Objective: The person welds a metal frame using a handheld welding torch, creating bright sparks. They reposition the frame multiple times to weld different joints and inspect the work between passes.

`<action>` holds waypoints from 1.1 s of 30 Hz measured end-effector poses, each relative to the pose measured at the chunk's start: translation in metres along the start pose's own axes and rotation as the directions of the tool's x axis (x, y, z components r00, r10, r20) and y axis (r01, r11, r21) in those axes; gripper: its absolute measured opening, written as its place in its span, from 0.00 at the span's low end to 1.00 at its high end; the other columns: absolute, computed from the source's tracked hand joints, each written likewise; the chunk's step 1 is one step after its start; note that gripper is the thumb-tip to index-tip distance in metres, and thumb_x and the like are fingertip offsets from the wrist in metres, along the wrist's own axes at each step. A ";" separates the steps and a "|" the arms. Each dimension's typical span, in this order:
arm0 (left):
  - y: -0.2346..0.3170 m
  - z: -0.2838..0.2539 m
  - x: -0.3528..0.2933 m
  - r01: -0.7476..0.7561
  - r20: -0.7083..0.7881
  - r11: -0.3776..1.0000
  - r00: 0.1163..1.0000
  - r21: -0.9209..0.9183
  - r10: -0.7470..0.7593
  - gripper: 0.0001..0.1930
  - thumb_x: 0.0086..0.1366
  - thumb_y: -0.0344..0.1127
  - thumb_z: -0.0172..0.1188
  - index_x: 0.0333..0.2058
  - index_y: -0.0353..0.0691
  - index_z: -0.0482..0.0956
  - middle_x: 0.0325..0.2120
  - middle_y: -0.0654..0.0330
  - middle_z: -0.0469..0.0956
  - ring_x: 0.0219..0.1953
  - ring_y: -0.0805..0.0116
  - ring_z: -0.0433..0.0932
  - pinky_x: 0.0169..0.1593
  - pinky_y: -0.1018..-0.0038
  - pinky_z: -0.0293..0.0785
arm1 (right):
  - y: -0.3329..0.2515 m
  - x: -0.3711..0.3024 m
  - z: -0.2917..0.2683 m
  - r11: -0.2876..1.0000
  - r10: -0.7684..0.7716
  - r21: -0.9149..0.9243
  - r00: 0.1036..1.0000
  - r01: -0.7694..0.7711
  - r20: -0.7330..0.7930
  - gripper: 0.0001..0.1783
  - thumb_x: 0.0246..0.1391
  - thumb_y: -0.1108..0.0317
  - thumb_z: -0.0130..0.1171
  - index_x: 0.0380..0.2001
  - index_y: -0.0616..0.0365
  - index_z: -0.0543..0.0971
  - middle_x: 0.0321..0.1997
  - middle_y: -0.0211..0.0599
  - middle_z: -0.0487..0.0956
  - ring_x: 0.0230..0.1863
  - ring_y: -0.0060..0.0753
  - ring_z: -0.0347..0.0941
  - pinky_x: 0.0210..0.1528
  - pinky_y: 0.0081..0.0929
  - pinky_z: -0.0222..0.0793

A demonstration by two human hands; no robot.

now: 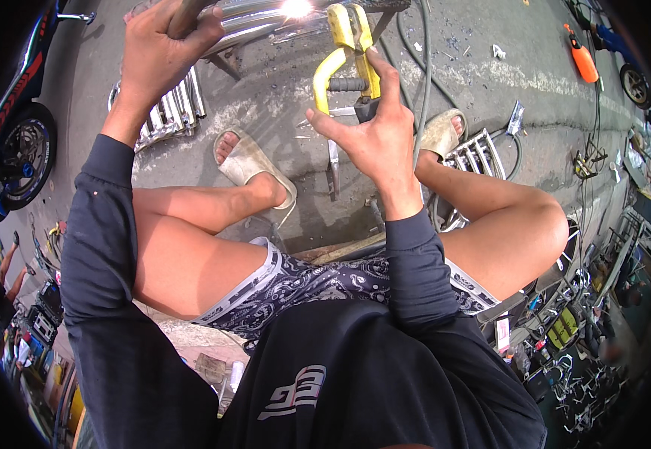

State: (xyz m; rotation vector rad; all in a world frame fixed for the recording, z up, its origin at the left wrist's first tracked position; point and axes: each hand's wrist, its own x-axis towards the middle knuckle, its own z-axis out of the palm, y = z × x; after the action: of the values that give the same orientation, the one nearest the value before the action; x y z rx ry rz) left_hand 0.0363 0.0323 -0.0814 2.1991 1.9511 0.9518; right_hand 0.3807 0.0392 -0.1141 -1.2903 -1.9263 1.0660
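At the top left, my left hand (162, 49) is wrapped round a brown, stick-like handle (188, 16); its upper end runs out of the picture. Beside that hand, shiny chrome tubes (262, 22) lie across a low metal stand. My right hand (378, 138) is raised in the middle with thumb and index finger spread apart. Its index fingertip reaches the right side of a yellow-framed tool (322, 75) with a ribbed grey bar, perhaps touching it. My other right fingers are partly hidden.
Chrome tube racks (172, 112) lie by my left foot, and another (478, 156) beside my right foot. Grey hoses (426, 71) cross the concrete. An orange bottle (583, 58) lies at the far right. A motorcycle wheel (22, 157) stands at the left. Metal parts (564, 389) clutter the lower right.
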 end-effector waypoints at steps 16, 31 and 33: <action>0.024 -0.003 0.012 0.068 0.007 0.998 0.998 0.009 -0.068 0.18 0.60 0.39 0.67 0.47 0.37 0.89 0.23 0.56 0.83 0.27 0.62 0.78 0.56 0.60 0.72 | 0.004 -0.004 0.007 0.997 -0.074 0.004 0.995 0.075 -0.059 0.57 0.41 0.56 0.86 0.71 0.58 0.64 0.50 0.53 0.87 0.51 0.43 0.87 0.57 0.39 0.81; 0.001 -0.004 0.004 0.036 0.003 0.999 0.999 0.011 -0.036 0.22 0.71 0.52 0.70 0.44 0.35 0.90 0.33 0.55 0.87 0.36 0.66 0.85 0.45 0.70 0.78 | 0.006 -0.004 0.007 1.000 -0.029 -0.009 0.999 0.029 -0.030 0.57 0.41 0.58 0.85 0.72 0.57 0.64 0.50 0.52 0.87 0.50 0.43 0.87 0.57 0.39 0.82; -0.002 -0.004 0.003 0.011 -0.014 1.000 1.000 0.011 -0.011 0.21 0.70 0.52 0.70 0.44 0.36 0.90 0.33 0.55 0.87 0.36 0.67 0.84 0.44 0.70 0.78 | 0.005 -0.003 0.006 1.000 -0.003 0.012 1.000 0.003 -0.019 0.58 0.41 0.58 0.86 0.72 0.58 0.64 0.50 0.52 0.87 0.50 0.43 0.87 0.58 0.39 0.81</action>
State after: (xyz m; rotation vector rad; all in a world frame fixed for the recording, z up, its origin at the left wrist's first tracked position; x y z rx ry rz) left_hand 0.0329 0.0342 -0.0779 2.1914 1.9768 0.9603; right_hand 0.3790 0.0356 -0.1217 -1.2859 -1.9047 1.0582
